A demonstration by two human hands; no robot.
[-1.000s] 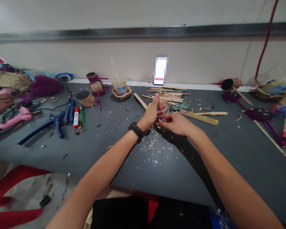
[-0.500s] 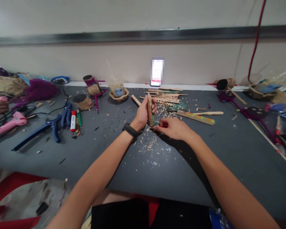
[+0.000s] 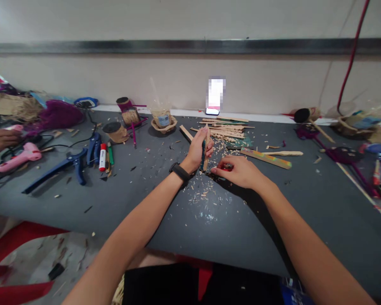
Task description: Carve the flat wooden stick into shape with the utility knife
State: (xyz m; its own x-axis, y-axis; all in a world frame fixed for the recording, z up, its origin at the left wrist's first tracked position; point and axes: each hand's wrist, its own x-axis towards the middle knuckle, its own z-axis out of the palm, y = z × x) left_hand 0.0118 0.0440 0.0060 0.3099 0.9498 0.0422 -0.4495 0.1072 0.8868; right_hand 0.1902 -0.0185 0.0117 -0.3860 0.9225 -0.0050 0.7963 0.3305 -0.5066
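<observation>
My left hand (image 3: 197,148), with a black band on its wrist, is closed around a wooden strip (image 3: 207,148). The strip stands nearly upright, with a pale bare side and a dark painted side. Its lower end is just above the table, among wood shavings (image 3: 204,195). To the right of that end, my right hand (image 3: 235,169) is closed on a small tool with a red part (image 3: 227,167). Fingers hide most of the tool, so its exact kind is unclear. Behind my hands lies a pile of carved wooden sticks (image 3: 225,129). A painted wooden strip (image 3: 266,158) rests beyond my right hand.
Blue cutters (image 3: 63,167), a red-and-white marker (image 3: 102,157) and a pink glue gun (image 3: 20,159) lie at left, near another person's hand (image 3: 1,140). A lit phone (image 3: 215,97) leans on the wall. A cup (image 3: 161,119) stands in a cardboard holder.
The wooden strip has turned in my left hand, so its dark painted side now faces left. More of the red part shows in my right hand. The whole view has shifted slightly.
</observation>
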